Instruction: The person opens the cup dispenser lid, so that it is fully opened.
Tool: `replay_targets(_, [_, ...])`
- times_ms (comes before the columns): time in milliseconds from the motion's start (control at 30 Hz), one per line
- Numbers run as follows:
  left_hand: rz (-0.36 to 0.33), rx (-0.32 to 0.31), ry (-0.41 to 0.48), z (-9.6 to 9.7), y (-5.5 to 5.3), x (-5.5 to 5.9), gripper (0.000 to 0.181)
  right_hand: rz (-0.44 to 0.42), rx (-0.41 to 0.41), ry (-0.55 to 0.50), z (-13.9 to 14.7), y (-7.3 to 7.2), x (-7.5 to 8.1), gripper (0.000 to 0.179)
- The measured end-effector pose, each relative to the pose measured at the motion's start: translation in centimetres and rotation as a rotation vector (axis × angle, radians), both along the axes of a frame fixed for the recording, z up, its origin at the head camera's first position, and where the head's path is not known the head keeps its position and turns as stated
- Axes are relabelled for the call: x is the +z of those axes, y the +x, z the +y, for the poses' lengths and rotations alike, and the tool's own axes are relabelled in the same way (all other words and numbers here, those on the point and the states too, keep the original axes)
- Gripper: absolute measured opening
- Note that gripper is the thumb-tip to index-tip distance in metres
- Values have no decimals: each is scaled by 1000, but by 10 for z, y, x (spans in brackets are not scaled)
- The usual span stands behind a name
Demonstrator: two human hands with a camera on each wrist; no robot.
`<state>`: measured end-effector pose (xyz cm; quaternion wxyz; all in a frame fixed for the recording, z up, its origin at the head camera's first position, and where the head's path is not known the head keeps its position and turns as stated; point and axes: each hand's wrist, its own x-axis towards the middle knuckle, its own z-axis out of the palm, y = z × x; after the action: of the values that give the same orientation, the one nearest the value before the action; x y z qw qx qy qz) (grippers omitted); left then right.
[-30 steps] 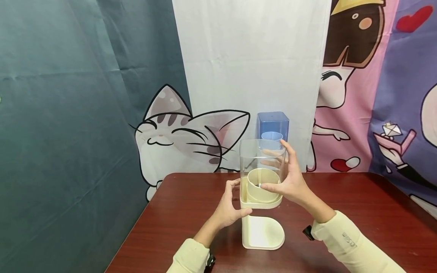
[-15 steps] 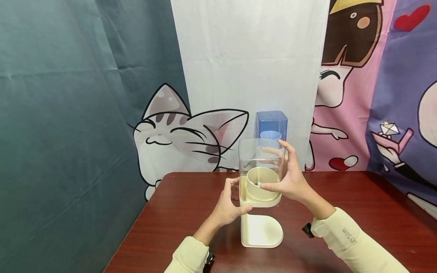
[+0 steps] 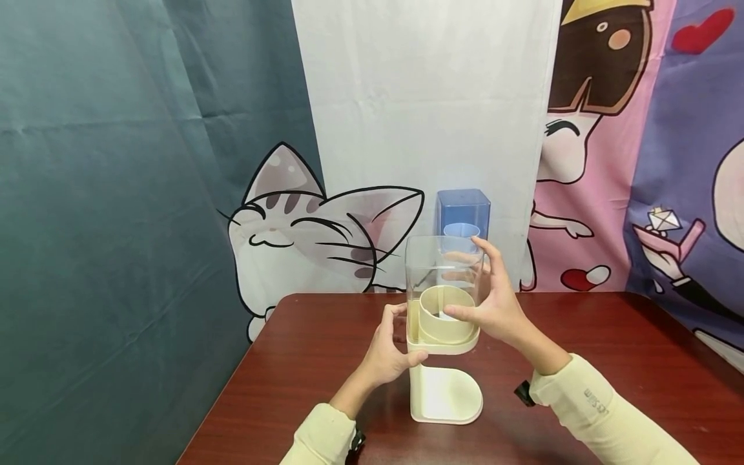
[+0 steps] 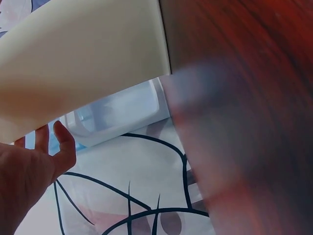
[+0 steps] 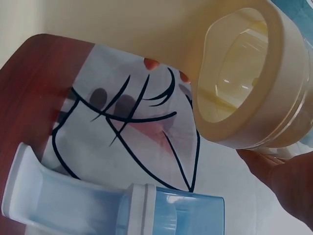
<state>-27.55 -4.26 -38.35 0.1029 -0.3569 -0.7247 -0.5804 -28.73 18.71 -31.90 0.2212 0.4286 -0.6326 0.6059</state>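
A cream pet feeder or water dispenser (image 3: 452,395) with a clear upper tank (image 3: 433,258) stands upright on the table. Inside the tank sits a round cream collar. My left hand (image 3: 383,352) holds the feeder's left side just below the tank, thumb toward me and fingers round the back. From the right, my right hand (image 3: 494,307) grips the tank, its thumb on the near face and its fingers behind, seen through the clear wall. In the left wrist view the cream back panel (image 4: 88,54) fills the upper left, with the left fingers (image 4: 66,147) at its edge.
A similar blue dispenser (image 3: 463,206) stands at the back, behind the cream one and partly hidden by it. The dark red wooden table (image 3: 314,361) ends at a far edge, with printed cloth curtains (image 3: 372,116) hanging behind and to the left.
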Motion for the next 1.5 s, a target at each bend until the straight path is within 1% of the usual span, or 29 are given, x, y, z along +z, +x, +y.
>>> replay_targets(133, [-12, -12, 1, 1, 2, 2, 77, 105, 80, -12, 0, -3, -1, 116])
replay_targets(233, [-25, -15, 0, 2, 1, 4, 78, 137, 102, -10, 1, -4, 0, 116])
replay_targets(300, [-27, -16, 2, 3, 0, 4, 78, 120, 90, -14, 3, -5, 1, 114])
replay_targets(367, [-21, -21, 11, 4, -2, 3, 79, 77, 62, -26, 5, -4, 1, 111])
replay_targets(467, [-14, -30, 22, 6, -1, 2, 80, 11, 30, -47, 7, -2, 1, 106])
replay_targets(533, [-11, -33, 35, 6, -1, 1, 81, -9, 15, -55, 7, 0, 0, 104])
replay_targets(600, [-5, -30, 39, 5, 0, 0, 80, 9, 13, -51, 5, 0, 0, 104])
replay_targets(733, [-3, -34, 40, 5, -2, -2, 78, 103, 38, -32, 3, 0, 0, 108])
replay_targets(767, [0, -37, 38, 5, -3, -3, 78, 122, 43, -27, 2, 0, 0, 109])
replay_targets(833, [-4, -38, 34, 6, -8, -9, 78, 140, 51, -23, 2, 1, 1, 110])
replay_targets(900, [6, -38, 41, 7, -16, -19, 80, 114, 40, -39, 3, 1, 2, 108])
replay_targets(967, [12, -40, 49, 7, -23, -29, 82, 51, 20, -72, 3, 3, 2, 103])
replay_targets(1000, [10, -41, 51, 7, -25, -33, 82, 20, 15, -91, 4, 3, 2, 101])
replay_targets(1067, [16, -43, 53, 6, -27, -37, 85, -27, 16, -121, 4, 4, 1, 98])
replay_targets(1133, [2, -42, 50, 5, -26, -37, 84, -35, 33, -135, 3, 5, 2, 99])
replay_targets(1200, [-14, -33, 42, 3, -25, -36, 84, -3, 44, -118, 1, 6, 4, 102])
replay_targets(1300, [-17, -34, 47, 2, -25, -35, 83, 31, 23, -102, 1, 8, 11, 107])
replay_targets(1400, [-1, -48, 48, 1, -25, -34, 82, 34, -13, -120, 2, 12, 17, 108])
replay_targets(1500, [27, -65, 62, 0, -25, -35, 81, 37, -13, -160, 5, 16, 22, 104])
